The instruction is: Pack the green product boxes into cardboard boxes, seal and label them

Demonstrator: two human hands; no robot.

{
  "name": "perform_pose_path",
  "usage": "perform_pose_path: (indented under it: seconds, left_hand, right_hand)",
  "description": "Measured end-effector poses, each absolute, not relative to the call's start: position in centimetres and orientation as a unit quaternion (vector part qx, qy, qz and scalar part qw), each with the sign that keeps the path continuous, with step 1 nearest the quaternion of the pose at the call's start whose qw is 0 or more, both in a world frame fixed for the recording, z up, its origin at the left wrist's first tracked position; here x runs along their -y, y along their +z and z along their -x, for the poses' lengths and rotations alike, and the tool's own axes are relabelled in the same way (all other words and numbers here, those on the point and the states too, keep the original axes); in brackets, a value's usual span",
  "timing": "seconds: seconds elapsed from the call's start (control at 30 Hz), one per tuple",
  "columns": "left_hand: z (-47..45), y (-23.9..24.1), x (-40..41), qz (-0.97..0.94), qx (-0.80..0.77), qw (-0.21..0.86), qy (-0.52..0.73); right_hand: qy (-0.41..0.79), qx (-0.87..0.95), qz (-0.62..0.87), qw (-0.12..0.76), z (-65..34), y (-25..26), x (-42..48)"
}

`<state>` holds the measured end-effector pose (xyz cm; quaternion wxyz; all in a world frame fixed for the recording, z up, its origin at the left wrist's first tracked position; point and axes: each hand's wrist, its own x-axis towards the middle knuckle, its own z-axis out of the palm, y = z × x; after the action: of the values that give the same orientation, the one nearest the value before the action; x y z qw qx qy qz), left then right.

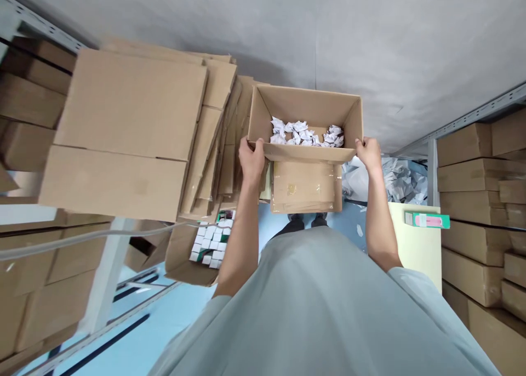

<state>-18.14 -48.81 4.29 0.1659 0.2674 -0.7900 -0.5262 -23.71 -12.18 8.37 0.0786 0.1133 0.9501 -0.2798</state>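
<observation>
The person wears a light grey-green T-shirt (324,310). The cloth is plain, with no print, letters or pockets to see. It looks soft and loose, and it has a few gentle folds across the front. The sleeves are short. One sleeve (193,321) covers the top of the left arm, and the other sleeve (415,288) covers the top of the right arm. Below the sleeves both arms are bare down to the hands. The left hand (251,159) has no glove, ring or watch that shows. The right hand (369,152) is bare too. Far below the shirt two dark shoes (307,219) peek out, with dark trouser legs above them.
</observation>
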Motion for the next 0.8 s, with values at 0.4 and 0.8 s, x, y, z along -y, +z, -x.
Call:
perform_pose_path:
  seconds: [0.4, 0.8]
  left_hand:
    - [18.0, 11.1, 43.0, -0.089, 0.820, 0.139, -0.548]
    - [13.4, 6.4, 21.2, 0.199, 0.777, -0.138, -0.581]
  right_hand:
    - [-0.315, -0.917, -0.242, -0.043, 6.8, 14.3, 7.2]
    - [-0.294, -0.743, -0.588, -0.127, -21.6, 12.4, 6.8]
